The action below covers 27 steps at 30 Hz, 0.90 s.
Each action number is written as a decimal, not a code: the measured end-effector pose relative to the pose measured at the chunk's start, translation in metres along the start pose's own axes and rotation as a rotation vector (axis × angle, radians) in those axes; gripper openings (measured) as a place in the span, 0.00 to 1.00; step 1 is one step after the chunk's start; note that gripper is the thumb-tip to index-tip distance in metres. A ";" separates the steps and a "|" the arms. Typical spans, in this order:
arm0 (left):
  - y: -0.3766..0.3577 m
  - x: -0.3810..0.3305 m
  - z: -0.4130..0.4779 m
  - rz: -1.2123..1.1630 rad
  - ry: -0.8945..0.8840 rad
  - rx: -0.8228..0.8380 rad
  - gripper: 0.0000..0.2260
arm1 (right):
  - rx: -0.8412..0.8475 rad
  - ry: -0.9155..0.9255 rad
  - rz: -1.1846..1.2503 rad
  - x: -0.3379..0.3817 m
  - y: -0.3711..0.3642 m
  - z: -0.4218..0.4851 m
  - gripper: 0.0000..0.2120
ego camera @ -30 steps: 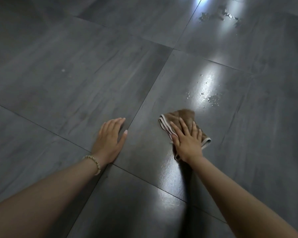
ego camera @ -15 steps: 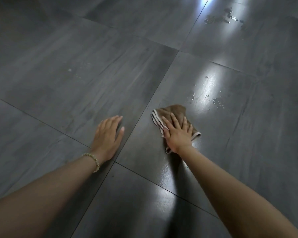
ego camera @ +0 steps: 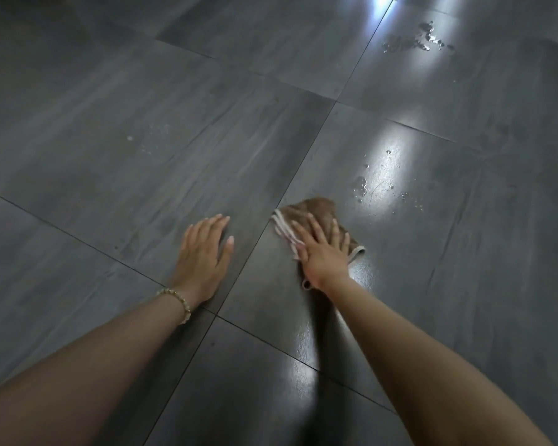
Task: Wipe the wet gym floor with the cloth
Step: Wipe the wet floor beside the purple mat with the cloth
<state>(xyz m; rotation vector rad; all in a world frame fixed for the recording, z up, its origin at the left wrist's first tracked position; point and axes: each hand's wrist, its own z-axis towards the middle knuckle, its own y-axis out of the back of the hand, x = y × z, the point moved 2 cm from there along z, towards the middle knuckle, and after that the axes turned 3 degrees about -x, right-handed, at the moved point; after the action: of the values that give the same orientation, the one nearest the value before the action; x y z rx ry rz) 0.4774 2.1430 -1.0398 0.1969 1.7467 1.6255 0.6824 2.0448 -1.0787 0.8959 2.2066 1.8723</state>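
cloth (ego camera: 316, 212): brown, folded, flat on the tiled floor (ego camera: 110, 162), just short of water drops (ego camera: 360, 185).
right hand (ego camera: 324, 254): fingers spread straight, pressing it down to wipe.
left hand (ego camera: 203, 255): flat, empty, bracing the body, i judge.

An indoor hall of some kind; floor (ego camera: 174, 123) of large dark grey tiles, glossy; droplets (ego camera: 419, 40) catch light.

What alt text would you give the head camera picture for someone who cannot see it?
A person's right hand presses a brown cloth flat on a dark grey tiled floor, just short of water drops. The left hand, wearing a bead bracelet, rests flat beside it.
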 end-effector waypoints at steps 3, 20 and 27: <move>-0.001 -0.001 0.003 0.006 0.004 0.012 0.27 | -0.010 -0.171 0.054 -0.031 0.012 -0.015 0.23; -0.043 -0.065 0.024 -0.014 -0.059 0.055 0.30 | -0.189 -0.440 -0.001 -0.139 0.028 -0.050 0.28; -0.069 -0.119 0.037 0.002 -0.186 0.083 0.26 | -0.104 -0.012 0.009 -0.095 0.018 -0.044 0.31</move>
<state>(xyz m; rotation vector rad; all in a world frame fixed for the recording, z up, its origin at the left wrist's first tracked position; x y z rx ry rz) 0.6105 2.0925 -1.0532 0.3770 1.6726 1.4869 0.7469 1.9607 -1.0789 0.8971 2.0799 1.9600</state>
